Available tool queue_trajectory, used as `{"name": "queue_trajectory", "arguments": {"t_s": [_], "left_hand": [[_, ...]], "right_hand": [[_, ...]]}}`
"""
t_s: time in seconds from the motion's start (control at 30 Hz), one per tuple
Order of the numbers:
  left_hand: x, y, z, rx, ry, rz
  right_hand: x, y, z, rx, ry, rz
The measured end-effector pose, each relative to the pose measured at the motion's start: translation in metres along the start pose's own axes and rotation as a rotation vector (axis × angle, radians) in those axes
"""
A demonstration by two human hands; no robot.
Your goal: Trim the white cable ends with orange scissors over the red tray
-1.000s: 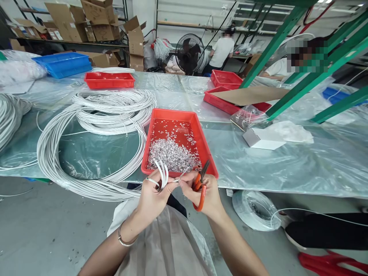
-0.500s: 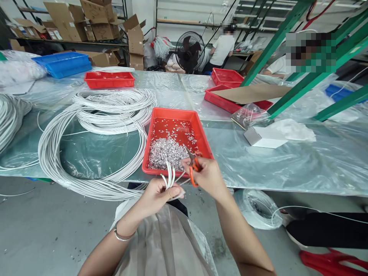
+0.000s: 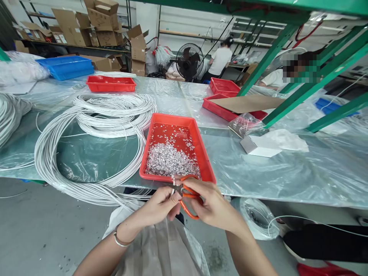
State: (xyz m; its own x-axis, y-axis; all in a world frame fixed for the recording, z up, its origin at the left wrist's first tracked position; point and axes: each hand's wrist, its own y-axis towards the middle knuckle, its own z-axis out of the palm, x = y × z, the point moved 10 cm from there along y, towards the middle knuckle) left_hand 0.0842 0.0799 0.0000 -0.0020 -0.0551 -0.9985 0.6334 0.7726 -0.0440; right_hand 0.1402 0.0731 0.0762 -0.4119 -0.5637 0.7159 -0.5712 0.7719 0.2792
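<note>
Between the thumb and fingers of my left hand [image 3: 159,205] a white cable [image 3: 173,181] is pinched, its short end pointing up. My right hand [image 3: 205,199] holds orange-handled scissors [image 3: 188,209], fingers in the loops. The blades lie across the cable just above my left thumb; whether they are fully closed I cannot tell. Both hands are in front of the near rim of a red tray [image 3: 208,168], which holds a heap of small shiny clear-silver pieces [image 3: 169,159]. From the left, a large coil of white cable [image 3: 48,153] trails over the table edge towards my lap.
A second white cable coil [image 3: 115,115] lies behind the first. Further back are red trays [image 3: 110,83], a blue bin [image 3: 66,68] and a small white box [image 3: 260,147]. Green metal posts [image 3: 270,57] slant over the right side. Two people are beyond the table, near a fan [image 3: 189,61].
The scissors have swung from the tray's near side down to my left hand, blades now across a cable. Of the several cable ends fanned out earlier, one now stands up.
</note>
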Motion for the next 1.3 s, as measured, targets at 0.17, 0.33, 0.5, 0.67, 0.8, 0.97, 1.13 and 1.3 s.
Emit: {"name": "queue_trajectory", "arguments": {"t_s": [0.17, 0.33, 0.5, 0.67, 0.8, 0.97, 1.13, 1.3], "left_hand": [[-0.012, -0.005, -0.024, -0.226, -0.148, 0.010], [-0.031, -0.023, -0.042, -0.361, -0.048, 0.093], [-0.028, -0.025, -0.040, -0.362, 0.060, 0.102], [-0.023, -0.023, -0.037, -0.341, 0.079, 0.062], [-0.027, -0.025, -0.044, -0.415, 0.069, 0.087], [-0.017, -0.021, -0.038, -0.275, -0.115, 0.014], [-0.014, -0.018, -0.014, 0.089, -0.369, -0.028], [-0.013, -0.016, -0.018, 0.004, -0.344, -0.013]], "right_hand": [[-0.020, -0.016, -0.017, -0.190, 0.094, 0.147], [-0.024, -0.035, 0.001, 0.064, 0.130, 0.169], [-0.018, -0.035, 0.005, 0.145, -0.017, 0.182], [-0.009, -0.033, -0.002, 0.118, -0.101, 0.110], [-0.010, -0.034, -0.002, 0.140, -0.106, 0.096], [-0.012, -0.033, -0.001, 0.190, -0.106, 0.097], [-0.019, -0.029, 0.005, 0.272, 0.024, 0.102], [-0.036, -0.015, 0.005, 0.068, 0.366, 0.243]]}}
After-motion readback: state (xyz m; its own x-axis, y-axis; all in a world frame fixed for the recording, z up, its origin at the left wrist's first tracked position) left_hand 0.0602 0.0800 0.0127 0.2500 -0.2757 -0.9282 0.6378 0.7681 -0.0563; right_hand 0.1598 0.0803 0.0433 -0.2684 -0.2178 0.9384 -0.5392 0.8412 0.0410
